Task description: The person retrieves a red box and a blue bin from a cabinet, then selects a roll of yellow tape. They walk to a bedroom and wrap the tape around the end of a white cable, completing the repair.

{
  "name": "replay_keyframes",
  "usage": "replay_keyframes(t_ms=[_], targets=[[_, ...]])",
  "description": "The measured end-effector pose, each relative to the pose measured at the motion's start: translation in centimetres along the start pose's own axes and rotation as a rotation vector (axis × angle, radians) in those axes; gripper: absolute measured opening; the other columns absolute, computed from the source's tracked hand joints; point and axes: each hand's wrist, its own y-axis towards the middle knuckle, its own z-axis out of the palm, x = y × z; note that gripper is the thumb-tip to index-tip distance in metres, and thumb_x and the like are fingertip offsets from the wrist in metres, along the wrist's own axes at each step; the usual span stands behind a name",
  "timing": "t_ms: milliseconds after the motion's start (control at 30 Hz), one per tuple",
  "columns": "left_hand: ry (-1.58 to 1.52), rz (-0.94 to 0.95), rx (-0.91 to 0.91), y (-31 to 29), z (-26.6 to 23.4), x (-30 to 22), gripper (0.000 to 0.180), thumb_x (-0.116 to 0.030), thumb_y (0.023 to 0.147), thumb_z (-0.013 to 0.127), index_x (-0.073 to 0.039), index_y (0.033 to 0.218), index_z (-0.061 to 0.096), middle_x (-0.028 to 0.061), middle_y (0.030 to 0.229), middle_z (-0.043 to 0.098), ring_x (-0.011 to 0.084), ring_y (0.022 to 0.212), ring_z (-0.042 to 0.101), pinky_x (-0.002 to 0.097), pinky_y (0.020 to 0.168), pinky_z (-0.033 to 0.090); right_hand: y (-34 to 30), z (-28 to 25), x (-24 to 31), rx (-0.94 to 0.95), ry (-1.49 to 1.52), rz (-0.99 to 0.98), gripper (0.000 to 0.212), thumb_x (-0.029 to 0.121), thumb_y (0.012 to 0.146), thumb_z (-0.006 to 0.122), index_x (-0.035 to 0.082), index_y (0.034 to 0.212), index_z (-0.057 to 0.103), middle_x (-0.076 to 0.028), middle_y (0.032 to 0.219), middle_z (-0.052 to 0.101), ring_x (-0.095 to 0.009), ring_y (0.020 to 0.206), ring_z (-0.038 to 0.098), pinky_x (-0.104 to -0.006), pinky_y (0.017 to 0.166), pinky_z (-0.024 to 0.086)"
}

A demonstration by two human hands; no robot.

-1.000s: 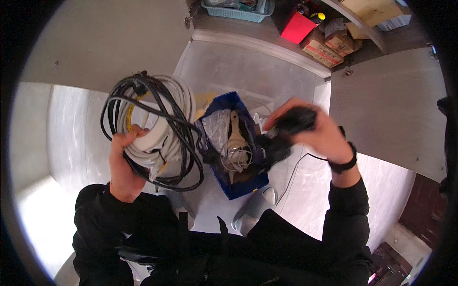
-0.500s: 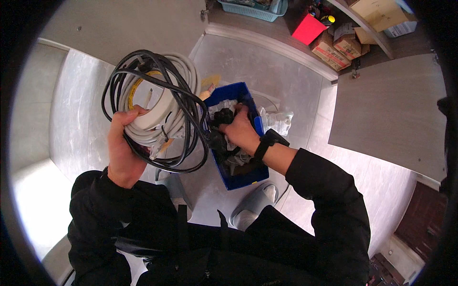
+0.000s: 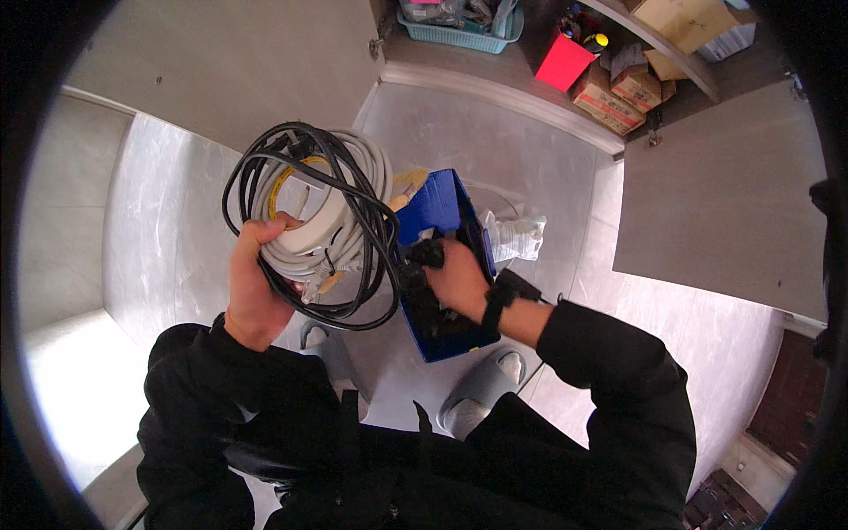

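Cables (image 3: 355,240), grey and black and wound into loose loops, sit in your left grip (image 3: 258,284), which is closed on them, the thumb over their inner edge. They hang in the air just left of the blue box (image 3: 427,208). Your right grip (image 3: 459,281) is down inside that box, against a black bundle (image 3: 428,254); its fingertips are hidden, so I cannot tell whether it has hold of it. A black band (image 3: 501,299) circles your right wrist. Clear plastic packaging (image 3: 519,238) lies on the floor (image 3: 552,181) beside the box's right side. Your grey slippers (image 3: 486,378) are near its closer end. Farther off, a pale blue basket (image 3: 468,40), a red bin (image 3: 563,64) and cardboard boxes (image 3: 609,104) stand in the cabinet (image 3: 521,69).
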Motion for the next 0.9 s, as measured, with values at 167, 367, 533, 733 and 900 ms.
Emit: replay_keyframes(t_ms=[167, 367, 533, 733, 900], targets=[[0.002, 0.014, -0.018, -0.3, -0.4, -0.1, 0.031, -0.040, 0.099, 0.058, -0.010, 0.101, 0.067, 0.0020, 0.083, 0.066, 0.0128, 0.066, 0.056, 0.0278, 0.061, 0.043, -4.4, -0.4, 1.6, 0.109, -0.216, 0.022, 0.042, 0.013, 0.085, 0.079, -0.010, 0.118, 0.067, -0.033, 0.116, 0.069, -0.049, 0.113, 0.068, -0.0483, 0.101, 0.054], [0.006, -0.030, 0.091, 0.1, -1.2, -0.4, 0.032, -0.040, 0.097, 0.063, -0.010, 0.108, 0.066, 0.0060, 0.102, 0.071, 0.0219, 0.095, 0.072, 0.0363, 0.084, 0.058, -0.1, 0.8, 0.5, -0.029, -0.035, 0.074, 0.091, 0.020, 0.087, 0.082, -0.008, 0.157, 0.031, -0.036, 0.135, 0.064, -0.047, 0.127, 0.065, -0.0447, 0.110, 0.051], [-0.013, -0.021, 0.098, 0.2, -1.2, -0.1, 0.031, -0.041, 0.097, 0.064, -0.014, 0.111, 0.066, 0.0036, 0.104, 0.073, 0.0197, 0.094, 0.073, 0.0331, 0.078, 0.059, 4.5, 3.1, -0.8, -0.179, -0.077, 0.032, 0.075, 0.003, 0.087, 0.078, -0.004, 0.150, 0.038, -0.035, 0.132, 0.066, -0.050, 0.127, 0.064, -0.0510, 0.110, 0.051], [0.007, -0.004, 0.054, 0.0, -1.5, 0.1, 0.034, -0.043, 0.097, 0.064, -0.013, 0.112, 0.066, 0.0033, 0.103, 0.072, 0.0195, 0.092, 0.073, 0.0332, 0.078, 0.059, 3.1, 1.3, -1.7, -0.244, -0.111, 0.135, 0.066, 0.000, 0.079, 0.082, -0.004, 0.135, 0.047, -0.032, 0.119, 0.070, -0.048, 0.117, 0.070, -0.0474, 0.102, 0.056], [-0.007, 0.007, 0.078, -0.2, -1.7, -0.1, 0.035, -0.043, 0.097, 0.063, -0.011, 0.111, 0.065, 0.0048, 0.102, 0.071, 0.0210, 0.092, 0.072, 0.0340, 0.082, 0.058, -0.4, -0.8, -0.4, -0.135, -0.024, 0.103, 0.075, 0.000, 0.079, 0.080, -0.005, 0.144, 0.043, -0.029, 0.125, 0.070, -0.041, 0.117, 0.071, -0.0437, 0.103, 0.056]])
